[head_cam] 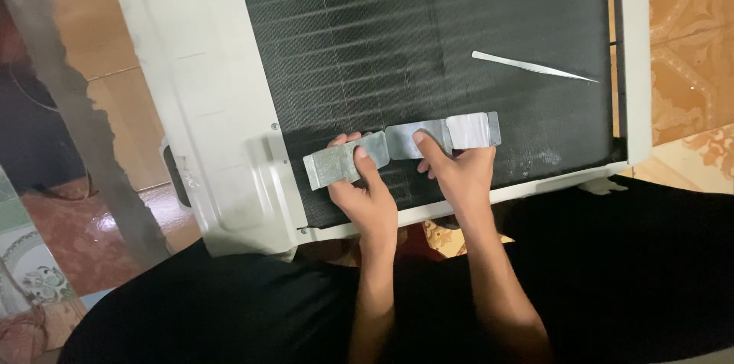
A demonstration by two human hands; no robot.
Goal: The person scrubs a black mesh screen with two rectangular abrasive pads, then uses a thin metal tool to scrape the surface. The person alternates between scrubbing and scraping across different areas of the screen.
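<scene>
A bent grey metal bracket strip (397,146) lies across the dark finned coil (459,35) of a white air conditioner unit (206,96). My left hand (365,192) grips the strip's left part, with the thumb on top and fingers curled over its far edge. My right hand (459,173) holds the strip's right half, its thumb pressing down near the middle fold. The strip's right end is shinier and lighter than the rest.
A thin pointed metal sliver (535,66) rests on the coil at the upper right. The unit's white casing frames the coil on the left, bottom and right. Patterned floor tiles (688,66) show to the right; black clothing fills the bottom.
</scene>
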